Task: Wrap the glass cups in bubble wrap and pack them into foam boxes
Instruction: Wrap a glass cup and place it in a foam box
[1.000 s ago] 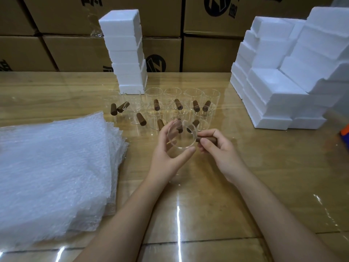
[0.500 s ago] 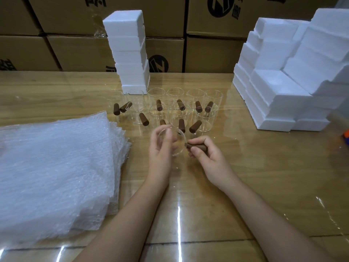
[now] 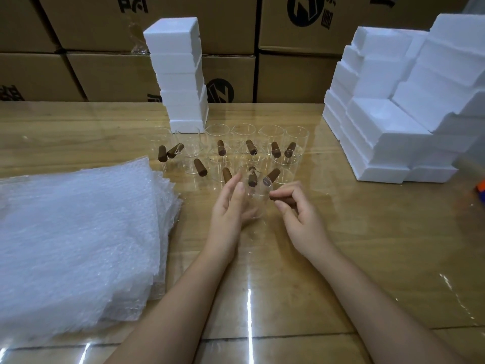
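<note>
A clear glass cup (image 3: 256, 206) with a brown wooden handle sits between my hands, just above the wooden table (image 3: 367, 245). My left hand (image 3: 229, 206) curls round the cup's left side. The thumb and fingers of my right hand (image 3: 296, 216) pinch the brown handle at the cup's right. Several more glass cups (image 3: 246, 151) with brown handles stand in rows right behind. A thick stack of bubble wrap (image 3: 78, 232) lies to the left. White foam boxes (image 3: 181, 74) stand in a tall column at the back, and a larger stepped pile of them (image 3: 393, 119) is on the right.
Brown cardboard cartons (image 3: 105, 77) form a wall behind the table. An orange and blue object (image 3: 481, 186) shows at the right edge. The glossy tabletop reflects light in front of my arms.
The cup has turned from showing its open mouth to me to a more upright pose, lower and nearer the table. Both hands shifted slightly with it and kept their hold.
</note>
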### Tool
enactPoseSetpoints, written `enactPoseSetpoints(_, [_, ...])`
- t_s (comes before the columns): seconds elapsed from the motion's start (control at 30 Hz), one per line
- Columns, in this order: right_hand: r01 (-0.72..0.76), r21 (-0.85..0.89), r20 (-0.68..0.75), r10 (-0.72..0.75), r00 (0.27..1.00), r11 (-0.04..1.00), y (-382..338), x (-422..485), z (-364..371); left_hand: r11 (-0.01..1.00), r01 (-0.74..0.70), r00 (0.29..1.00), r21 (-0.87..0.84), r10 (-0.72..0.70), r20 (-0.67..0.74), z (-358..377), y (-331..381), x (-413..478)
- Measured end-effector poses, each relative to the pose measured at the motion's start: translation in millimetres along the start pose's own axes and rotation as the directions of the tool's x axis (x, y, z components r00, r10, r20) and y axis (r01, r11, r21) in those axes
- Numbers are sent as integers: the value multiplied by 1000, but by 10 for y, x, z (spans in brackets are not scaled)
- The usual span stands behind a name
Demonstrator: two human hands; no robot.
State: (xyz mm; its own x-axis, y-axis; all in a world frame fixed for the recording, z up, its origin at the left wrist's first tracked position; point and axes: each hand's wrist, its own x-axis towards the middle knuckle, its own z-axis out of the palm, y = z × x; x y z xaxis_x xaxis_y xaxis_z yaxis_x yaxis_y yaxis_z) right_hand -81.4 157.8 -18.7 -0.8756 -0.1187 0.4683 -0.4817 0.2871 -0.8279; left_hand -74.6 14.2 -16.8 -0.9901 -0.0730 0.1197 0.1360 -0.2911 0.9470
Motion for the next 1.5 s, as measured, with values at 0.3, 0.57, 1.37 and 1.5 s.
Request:
enactPoseSetpoints(0.3, [-320,256,199,275,941,912,-91,-1,-42,928,-259,964,268,265,16,13,48,-117])
enactPoseSetpoints(0.57, [-519,302,426,374,824,800,-64,60,-206,225,-208,935,952,331,126,-77,744,-233])
enactPoseSetpoints(1.37, [-378,656,-51,537,842,654,-13,194,-441,-338,-677,728,654,-177,663,-159,1169,-531])
enactPoseSetpoints(1.5, [-330,707,-84,537,839,625,37,211,-503,-314,-661,734,682,-459,500,-158,812,-546])
